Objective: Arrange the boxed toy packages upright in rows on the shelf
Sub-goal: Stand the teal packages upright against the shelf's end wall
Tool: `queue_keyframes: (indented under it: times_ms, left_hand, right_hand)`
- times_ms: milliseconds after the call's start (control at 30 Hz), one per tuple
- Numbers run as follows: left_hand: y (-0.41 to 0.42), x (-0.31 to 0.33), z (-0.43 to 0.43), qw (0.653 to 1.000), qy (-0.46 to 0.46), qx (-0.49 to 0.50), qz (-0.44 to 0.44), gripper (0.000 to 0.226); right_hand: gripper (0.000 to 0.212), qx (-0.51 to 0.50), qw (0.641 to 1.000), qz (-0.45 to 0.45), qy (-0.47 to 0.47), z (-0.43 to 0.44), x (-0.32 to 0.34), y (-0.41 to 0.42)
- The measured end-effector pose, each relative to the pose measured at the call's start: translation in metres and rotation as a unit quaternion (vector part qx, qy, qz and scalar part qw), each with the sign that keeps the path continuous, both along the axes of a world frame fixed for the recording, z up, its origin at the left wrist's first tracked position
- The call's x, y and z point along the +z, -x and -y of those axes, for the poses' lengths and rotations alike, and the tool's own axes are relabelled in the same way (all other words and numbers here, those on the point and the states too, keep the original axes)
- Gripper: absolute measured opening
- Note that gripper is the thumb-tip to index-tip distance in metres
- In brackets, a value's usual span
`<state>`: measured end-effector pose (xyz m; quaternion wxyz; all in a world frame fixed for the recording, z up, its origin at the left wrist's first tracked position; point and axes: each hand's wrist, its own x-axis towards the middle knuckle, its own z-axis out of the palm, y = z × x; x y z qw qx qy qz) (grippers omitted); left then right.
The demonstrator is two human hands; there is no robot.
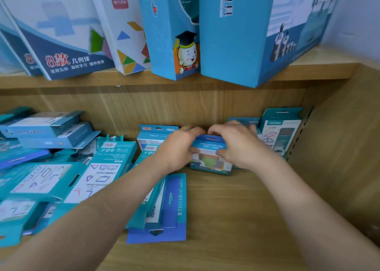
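Observation:
A small blue windowed toy box (209,157) stands upright on the wooden shelf (236,209), near the back. My left hand (178,147) grips its left side and my right hand (236,145) grips its top and right side. Behind my right hand, a teal box with shape drawings (281,131) stands upright against the right wall, and another box top (242,120) peeks out beside it. An upright blue box (154,137) stands behind my left hand. A heap of flat-lying teal boxes (61,178) covers the left half of the shelf.
A flat blue box (162,215) lies in front by my left forearm. On the upper shelf (123,79) stand large cartons, among them a tall blue one (236,34). The shelf's right side panel (339,147) carries a metal peg strip (298,137).

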<state>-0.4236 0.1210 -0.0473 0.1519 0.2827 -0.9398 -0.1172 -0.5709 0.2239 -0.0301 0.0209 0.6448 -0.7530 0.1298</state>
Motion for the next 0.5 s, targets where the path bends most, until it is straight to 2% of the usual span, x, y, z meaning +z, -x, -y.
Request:
queue_keyframes:
  times_ms: [67,133,233,300,367,433,500]
  left_hand:
    - [-0.005,-0.004,0.006,0.998,0.030,0.019,-0.042,0.044]
    - [-0.016,-0.002,0.019,0.995,0.076,0.062,-0.033,0.045]
    - [-0.039,0.001,0.038,0.986,0.102,0.115,0.056,0.043]
    - [-0.049,0.000,0.033,0.983,0.146,0.077,0.085,0.037]
    - [-0.054,-0.004,0.020,0.969,0.184,0.027,0.162,0.039]
    - [-0.058,-0.010,0.011,0.955,0.174,0.025,0.238,0.050]
    - [-0.064,-0.011,0.007,0.955,0.138,0.044,0.257,0.052]
  right_hand:
    - [0.039,-0.009,0.997,-0.068,0.033,0.010,-0.012,-0.012]
    - [0.035,-0.022,0.997,-0.071,0.035,0.015,-0.015,-0.013]
    - [0.037,-0.016,0.998,-0.068,0.001,0.019,-0.017,-0.013]
    - [0.039,-0.001,0.998,-0.067,-0.014,0.020,-0.021,-0.018]
    - [0.038,0.005,0.997,-0.074,-0.001,0.022,-0.024,-0.022]
    - [0.038,0.001,0.997,-0.070,0.009,0.025,-0.025,-0.024]
    - [0.039,-0.005,0.998,-0.054,0.009,0.028,-0.025,-0.027]
